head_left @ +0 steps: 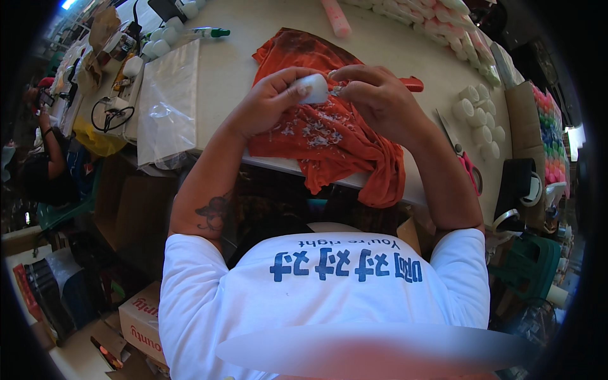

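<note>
In my left hand (272,95) is a short white candle (313,88), gripped between thumb and fingers, its flat end turned toward my right hand. My right hand (380,95) is just beside that end, fingertips pinched together; white bits show at them, and what they hold is too small to make out. Under both hands a crumpled orange cloth (380,158) covers the table edge and hangs over it. White shavings (320,132) are scattered across the cloth. A red handle-like piece (413,84) sticks out behind my right hand; its other end is hidden.
Several white candles (481,117) stand at the right, near scissors (465,158) with pink-red handles. A clear plastic bag (168,104) lies at the left, with more white candles (161,41) and a green-capped pen (212,32) beyond. A pink candle (335,18) and wrapped candles (437,25) are at the back.
</note>
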Demonstrator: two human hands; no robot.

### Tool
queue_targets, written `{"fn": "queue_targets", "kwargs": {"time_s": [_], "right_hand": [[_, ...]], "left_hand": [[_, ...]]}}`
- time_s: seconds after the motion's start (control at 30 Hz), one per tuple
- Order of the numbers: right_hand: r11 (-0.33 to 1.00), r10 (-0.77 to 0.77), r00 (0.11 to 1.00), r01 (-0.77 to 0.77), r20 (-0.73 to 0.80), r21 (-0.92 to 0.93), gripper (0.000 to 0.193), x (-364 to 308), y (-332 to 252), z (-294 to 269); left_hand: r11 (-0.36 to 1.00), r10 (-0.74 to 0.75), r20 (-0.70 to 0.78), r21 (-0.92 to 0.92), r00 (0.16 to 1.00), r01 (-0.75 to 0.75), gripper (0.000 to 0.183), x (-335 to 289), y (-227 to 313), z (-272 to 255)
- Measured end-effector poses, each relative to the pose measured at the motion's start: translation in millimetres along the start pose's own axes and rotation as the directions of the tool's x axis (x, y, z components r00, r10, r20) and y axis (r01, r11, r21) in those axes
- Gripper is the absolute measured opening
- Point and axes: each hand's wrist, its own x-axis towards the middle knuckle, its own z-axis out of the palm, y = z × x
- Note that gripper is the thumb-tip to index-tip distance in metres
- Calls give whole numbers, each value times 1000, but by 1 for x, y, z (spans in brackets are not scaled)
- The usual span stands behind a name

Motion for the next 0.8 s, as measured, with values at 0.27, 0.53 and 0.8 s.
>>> {"fn": "queue_targets", "kwargs": {"time_s": [0.27,0.53,0.8], "right_hand": [[955,161,984,-176,82,238,12,5,-9,1],[927,194,978,-209,81,312,7,8,-9,-1],[973,89,990,-110,108,202,7,9,-11,-4]], "left_hand": [[981,-1,-44,-195,999,-8,34,3,-1,0],[999,-24,-25,-33,999,23,40,-2,6,3],[999,40,-37,16,998,-40,40,0,1,2]]}}
